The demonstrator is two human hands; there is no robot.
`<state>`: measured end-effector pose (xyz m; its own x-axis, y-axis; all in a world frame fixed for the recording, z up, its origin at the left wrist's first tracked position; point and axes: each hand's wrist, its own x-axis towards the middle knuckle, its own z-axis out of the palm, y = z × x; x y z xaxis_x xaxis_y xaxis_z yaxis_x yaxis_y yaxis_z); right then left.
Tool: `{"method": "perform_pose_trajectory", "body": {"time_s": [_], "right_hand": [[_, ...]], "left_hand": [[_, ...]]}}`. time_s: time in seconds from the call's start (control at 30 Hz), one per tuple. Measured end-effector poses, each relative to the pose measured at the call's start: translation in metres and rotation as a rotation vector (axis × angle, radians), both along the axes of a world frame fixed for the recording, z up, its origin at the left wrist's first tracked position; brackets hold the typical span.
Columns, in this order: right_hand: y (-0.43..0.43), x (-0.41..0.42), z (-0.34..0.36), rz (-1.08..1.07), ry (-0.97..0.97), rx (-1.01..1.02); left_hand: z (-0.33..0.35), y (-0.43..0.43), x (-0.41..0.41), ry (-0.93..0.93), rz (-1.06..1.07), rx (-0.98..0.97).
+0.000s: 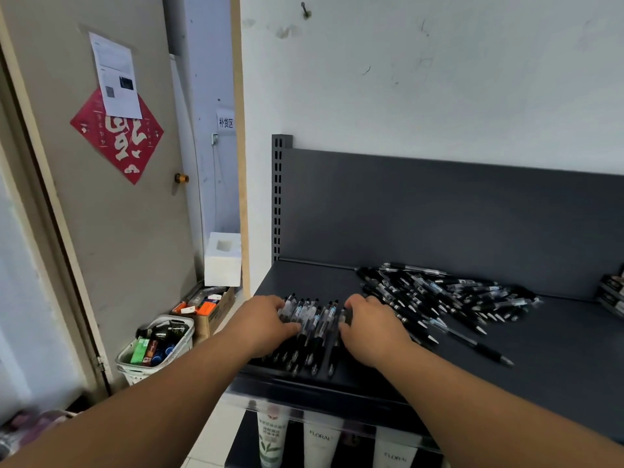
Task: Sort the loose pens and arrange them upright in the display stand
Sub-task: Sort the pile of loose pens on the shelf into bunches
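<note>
A row of several black-and-clear pens [312, 327] lies side by side near the front left of the dark grey shelf [557, 359], tips toward me. My left hand [266, 324] rests on the row's left side with fingers curled over the pens. My right hand [369, 327] holds the row's right side, its fingers bent over the pens. A loose heap of the same pens [442, 295] lies just right of my right hand, spreading toward the shelf's back. No display stand shows clearly; a dark object [613, 293] sits at the right edge.
The shelf's back panel [439, 214] rises behind the pens. Tubes marked FLORAL [320, 440] hang below the shelf front. Left of the shelf on the floor stand a white basket of bottles [157, 344], a cardboard box [206, 307] and a foam block [223, 260]. A door [111, 197] stands at left.
</note>
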<state>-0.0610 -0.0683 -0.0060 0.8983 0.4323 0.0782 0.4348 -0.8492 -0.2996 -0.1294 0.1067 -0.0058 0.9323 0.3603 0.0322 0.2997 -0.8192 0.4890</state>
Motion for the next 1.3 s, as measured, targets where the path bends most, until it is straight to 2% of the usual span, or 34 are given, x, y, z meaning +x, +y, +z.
{"method": "perform_pose_trajectory", "body": {"time_s": [0.23, 0.7, 0.9, 1.03, 1.3], "right_hand": [[-0.006, 0.000, -0.002, 0.006, 0.042, 0.188], [-0.036, -0.005, 0.015, 0.051, -0.050, 0.167], [-0.083, 0.021, 0.031, -0.067, -0.096, 0.182], [-0.116, 0.036, 0.028, -0.105, -0.050, 0.161], [-0.122, 0.052, 0.010, 0.034, 0.008, 0.021]], "left_hand": [[0.003, -0.005, -0.001, -0.007, -0.008, 0.005], [0.008, -0.015, 0.007, 0.109, 0.024, 0.175], [0.013, -0.046, 0.029, -0.006, -0.010, 0.192], [0.015, -0.084, 0.044, -0.111, -0.058, 0.159], [0.003, -0.138, 0.059, -0.079, -0.030, 0.093]]}}
